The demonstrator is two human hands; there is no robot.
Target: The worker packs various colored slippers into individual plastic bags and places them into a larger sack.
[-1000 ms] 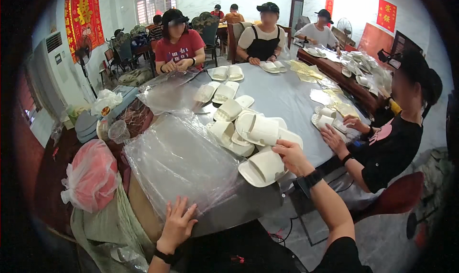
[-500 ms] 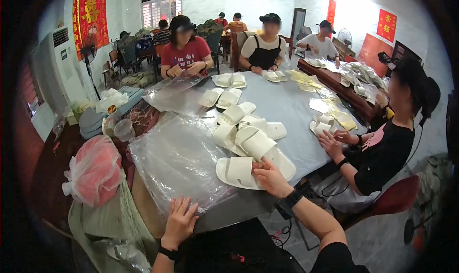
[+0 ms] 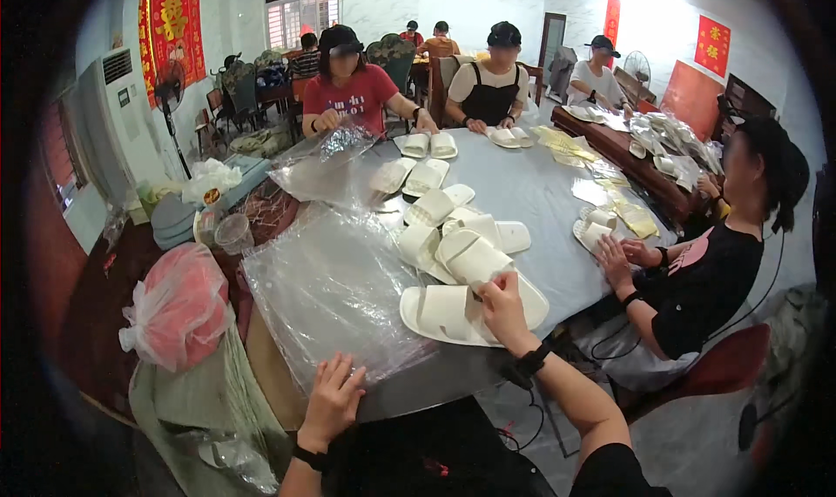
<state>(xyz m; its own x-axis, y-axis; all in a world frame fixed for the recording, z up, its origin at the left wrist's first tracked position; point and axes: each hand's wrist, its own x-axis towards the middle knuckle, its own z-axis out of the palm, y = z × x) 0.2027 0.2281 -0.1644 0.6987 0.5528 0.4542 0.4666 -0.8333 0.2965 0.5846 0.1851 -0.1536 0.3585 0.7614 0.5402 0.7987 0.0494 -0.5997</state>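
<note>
My left hand (image 3: 333,397) rests on the near corner of a stack of clear plastic bags (image 3: 331,271), fingers stretched out and apart. My right hand (image 3: 505,310) is over the near slippers, its fingertips pinched together; what they grip, if anything, is hidden. Just left of it lies a white slipper (image 3: 446,310) with a wide strap. Another white slipper (image 3: 473,258) sits just beyond the fingertips, and its sole runs partly under the hand. Several more white slippers (image 3: 427,177) are spread in a line toward the far side of the table.
A co-worker at the far side reaches toward a pair of slippers (image 3: 428,144). Another, at right, has both hands by a slipper pair (image 3: 596,227). Yellowish sheets (image 3: 631,214) lie along the right side. A red bundle in clear plastic (image 3: 178,305) and a clear cup (image 3: 233,231) stand left.
My right hand has lifted from between the near slippers, and its fingers have drawn into a pinch. My left hand stays on the bags. The far co-worker's hand has moved to the slippers.
</note>
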